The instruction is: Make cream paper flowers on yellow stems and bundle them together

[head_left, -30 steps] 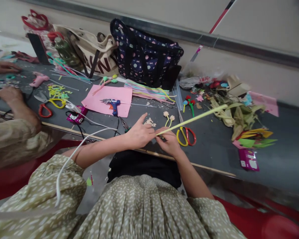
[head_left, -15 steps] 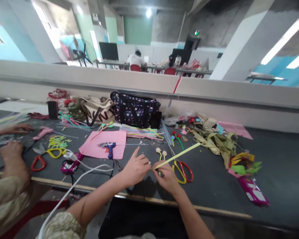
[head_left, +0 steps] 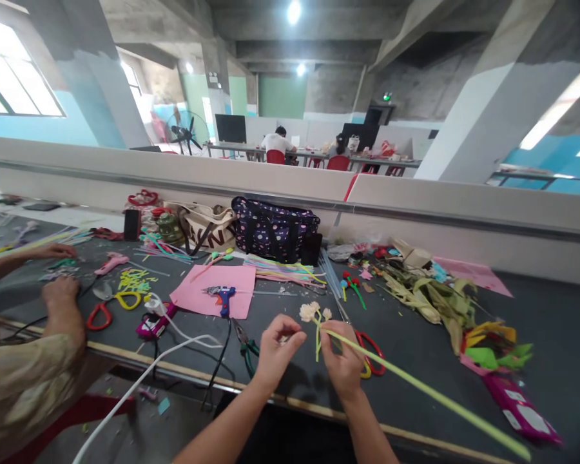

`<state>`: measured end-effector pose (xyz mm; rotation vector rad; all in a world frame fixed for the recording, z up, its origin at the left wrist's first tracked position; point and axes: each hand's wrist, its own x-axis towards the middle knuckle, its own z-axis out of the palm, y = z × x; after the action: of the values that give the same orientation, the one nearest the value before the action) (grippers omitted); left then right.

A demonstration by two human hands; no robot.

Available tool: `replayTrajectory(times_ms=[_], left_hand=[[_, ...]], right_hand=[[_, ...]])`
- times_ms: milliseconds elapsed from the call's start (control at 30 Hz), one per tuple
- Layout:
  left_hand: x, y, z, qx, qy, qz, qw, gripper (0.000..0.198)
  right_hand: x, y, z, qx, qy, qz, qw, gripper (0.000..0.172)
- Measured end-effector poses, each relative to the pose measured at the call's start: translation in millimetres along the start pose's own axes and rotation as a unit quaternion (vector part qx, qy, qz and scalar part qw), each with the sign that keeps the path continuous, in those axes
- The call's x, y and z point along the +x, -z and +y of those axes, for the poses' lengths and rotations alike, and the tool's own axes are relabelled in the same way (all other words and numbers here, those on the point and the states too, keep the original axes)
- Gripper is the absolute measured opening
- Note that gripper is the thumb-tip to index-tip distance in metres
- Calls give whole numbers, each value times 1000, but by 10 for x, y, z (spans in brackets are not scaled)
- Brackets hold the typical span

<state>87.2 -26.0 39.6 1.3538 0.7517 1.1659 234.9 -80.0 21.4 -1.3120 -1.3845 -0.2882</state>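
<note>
My right hand [head_left: 342,362] pinches one end of a long, thin pale yellow-green strip [head_left: 415,381], which stretches down to the lower right. Beside it my left hand [head_left: 279,348] is closed, thumb against curled fingers; whatever small thing may be in them I cannot make out. Just beyond and between the hands lie cream-coloured flowers [head_left: 309,312] on green stems. Scissors with red and yellow handles [head_left: 374,354] are partly hidden behind my right hand. Left of my left hand are green-handled pliers [head_left: 246,348].
A blue glue gun [head_left: 225,299] rests on a pink sheet [head_left: 189,290]. A white cable [head_left: 140,370] crosses the table's front edge. Dried husks [head_left: 435,296] lie at right, a patterned bag [head_left: 275,229] at the back. A co-worker's hands [head_left: 60,293] are at far left.
The strip has swung from pointing up and right to pointing down and right. My left hand has turned, its extended finger now curled in. The view has tilted upward.
</note>
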Motion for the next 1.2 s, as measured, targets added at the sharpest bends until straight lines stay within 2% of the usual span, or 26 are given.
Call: replayTrajectory(times_ms=[67, 133, 233, 333, 533, 800, 1000, 1200], left_hand=[[-96, -148, -125, -150, 113, -5, 982, 24], [-160, -272, -182, -266, 170, 10, 949, 27], [-216, -368, -177, -340, 209, 30, 917, 27], [-271, -373, -157, -368, 236, 31, 899, 24], [-424, -344, -96, -386, 240, 41, 890, 24], [-570, -298, 25, -354, 223, 33, 908, 26], [-551, -209, 89, -292, 176, -7, 940, 23], [-515, -137, 174, -306, 138, -8, 942, 25]], right_hand=[[-26, -28, -52, 6, 18, 12, 1000, 18], [-70, -50, -101, 4, 27, 14, 1000, 20], [-153, -62, -161, 5, 16, 10, 1000, 21], [-228, -60, -218, 17, 2, 15, 1000, 21], [-312, -29, -360, 68, -26, 43, 996, 20], [-432, 75, -537, 133, -97, 49, 985, 12], [-430, 127, -717, 164, -123, 46, 978, 9], [-328, 78, -866, 156, -134, 50, 977, 6]])
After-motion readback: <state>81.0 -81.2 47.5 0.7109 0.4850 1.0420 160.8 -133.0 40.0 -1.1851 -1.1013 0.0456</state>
